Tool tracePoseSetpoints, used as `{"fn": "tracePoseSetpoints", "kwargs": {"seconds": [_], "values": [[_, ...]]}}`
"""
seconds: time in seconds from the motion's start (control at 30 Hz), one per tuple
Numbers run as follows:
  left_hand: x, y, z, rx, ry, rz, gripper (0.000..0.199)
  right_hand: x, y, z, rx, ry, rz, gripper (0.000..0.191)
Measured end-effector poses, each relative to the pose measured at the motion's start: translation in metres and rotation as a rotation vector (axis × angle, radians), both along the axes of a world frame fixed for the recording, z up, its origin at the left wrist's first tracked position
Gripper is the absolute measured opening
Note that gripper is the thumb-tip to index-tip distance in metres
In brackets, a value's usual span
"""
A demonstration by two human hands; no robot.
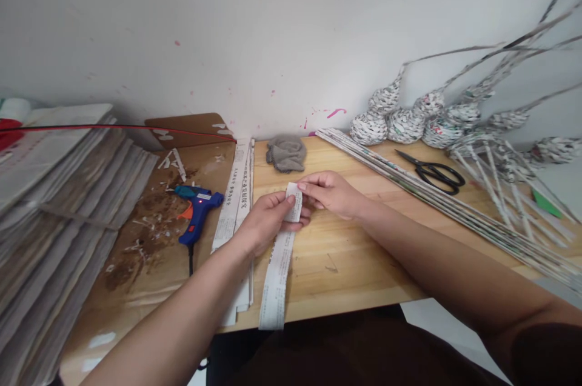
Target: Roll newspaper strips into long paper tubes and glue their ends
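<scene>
A long printed newspaper strip (276,280) runs from my hands down over the table's front edge. My left hand (273,219) grips it near its upper end, the thumb pressed on the paper and the fingers behind. At the strip's top corner, my right hand (327,192) pinches the paper between thumb and fingertips. Left of my hands lies a stack of flat newspaper strips (234,210). Just beyond them sits a crumpled grey cloth (287,153).
A blue glue gun (199,216) with a lit red light rests on stained cardboard (136,283). Far left are newspaper stacks (77,216). To the right lie rolled paper sticks (409,183), black scissors (431,171) and several woven paper gourds (404,125) with long stems.
</scene>
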State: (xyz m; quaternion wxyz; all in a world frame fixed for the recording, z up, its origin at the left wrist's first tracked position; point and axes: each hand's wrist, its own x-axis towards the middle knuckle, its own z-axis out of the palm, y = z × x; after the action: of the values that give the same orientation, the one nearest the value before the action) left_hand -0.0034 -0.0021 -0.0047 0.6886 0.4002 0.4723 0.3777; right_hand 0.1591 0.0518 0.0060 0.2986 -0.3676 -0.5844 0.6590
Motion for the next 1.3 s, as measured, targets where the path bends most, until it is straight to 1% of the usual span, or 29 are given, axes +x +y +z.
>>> {"fn": "tracePoseSetpoints", "kwargs": {"seconds": [0.17, 0.3, 0.37, 0.43, 0.47, 0.5, 0.53, 0.6, 0.63, 0.7, 0.73, 0.8, 0.87, 0.93, 0.97, 1.0, 1.07, 1.1, 1.13, 1.2, 1.23, 1.3], "values": [[0.004, -0.001, 0.001, 0.060, 0.012, 0.020, 0.027, -0.005, -0.004, -0.009, 0.129, -0.035, -0.139, 0.033], [0.005, -0.002, 0.004, 0.097, 0.036, 0.021, 0.027, -0.006, -0.005, -0.008, 0.253, -0.106, -0.213, 0.037], [0.004, -0.001, 0.006, 0.081, 0.041, 0.039, 0.026, -0.004, -0.001, -0.007, 0.366, -0.180, -0.256, 0.040], [0.002, -0.001, 0.007, 0.051, 0.038, 0.067, 0.025, -0.002, 0.008, -0.008, 0.530, -0.315, -0.291, 0.041], [0.002, -0.001, 0.008, 0.039, 0.035, 0.082, 0.024, -0.001, 0.013, -0.008, 0.623, -0.402, -0.298, 0.038], [0.002, -0.001, 0.008, 0.035, 0.030, 0.092, 0.024, -0.002, 0.019, -0.009, 0.714, -0.493, -0.291, 0.033], [0.002, 0.000, 0.009, 0.039, 0.024, 0.097, 0.023, -0.004, 0.025, -0.010, 0.795, -0.590, -0.267, 0.033], [0.002, 0.000, 0.010, 0.055, 0.010, 0.095, 0.023, -0.013, 0.038, -0.012, 0.913, -0.794, -0.179, 0.053], [0.002, 0.000, 0.010, 0.060, 0.004, 0.091, 0.022, -0.020, 0.045, -0.013, 0.940, -0.906, -0.121, 0.056], [0.002, 0.000, 0.010, 0.058, -0.005, 0.096, 0.022, -0.034, 0.058, -0.014, 0.968, -1.060, -0.032, 0.038], [0.001, 0.001, 0.010, 0.056, -0.007, 0.104, 0.021, -0.041, 0.065, -0.014, 0.975, -1.090, -0.027, 0.033], [0.000, 0.002, 0.011, 0.055, -0.009, 0.127, 0.020, -0.052, 0.077, -0.012, 0.972, -1.101, -0.050, 0.032], [-0.001, 0.004, 0.011, 0.058, -0.014, 0.148, 0.020, -0.057, 0.086, -0.008, 0.929, -1.036, -0.116, 0.043], [-0.002, 0.005, 0.012, 0.056, -0.019, 0.167, 0.020, -0.054, 0.089, -0.004, 0.831, -0.892, -0.209, 0.056], [-0.002, 0.006, 0.012, 0.058, -0.021, 0.177, 0.020, -0.050, 0.087, -0.002, 0.773, -0.791, -0.263, 0.058], [-0.003, 0.006, 0.012, 0.063, -0.021, 0.185, 0.021, -0.044, 0.084, -0.001, 0.710, -0.690, -0.307, 0.059], [-0.002, 0.006, 0.012, 0.074, -0.016, 0.186, 0.022, -0.030, 0.070, 0.001, 0.586, -0.494, -0.362, 0.052], [-0.002, 0.006, 0.012, 0.081, -0.012, 0.177, 0.022, -0.021, 0.060, 0.002, 0.495, -0.433, -0.340, 0.051], [-0.002, 0.005, 0.011, 0.089, -0.007, 0.163, 0.023, -0.014, 0.049, 0.002, 0.369, -0.370, -0.294, 0.050], [0.000, 0.003, 0.009, 0.111, 0.010, 0.124, 0.025, 0.000, 0.027, 0.003, 0.144, -0.248, -0.152, 0.043], [0.000, 0.003, 0.008, 0.126, 0.023, 0.106, 0.026, 0.004, 0.018, 0.004, 0.095, -0.198, -0.090, 0.039], [0.001, 0.002, 0.006, 0.158, 0.063, 0.081, 0.028, 0.009, 0.004, 0.005, 0.061, -0.120, 0.017, 0.036]]}}
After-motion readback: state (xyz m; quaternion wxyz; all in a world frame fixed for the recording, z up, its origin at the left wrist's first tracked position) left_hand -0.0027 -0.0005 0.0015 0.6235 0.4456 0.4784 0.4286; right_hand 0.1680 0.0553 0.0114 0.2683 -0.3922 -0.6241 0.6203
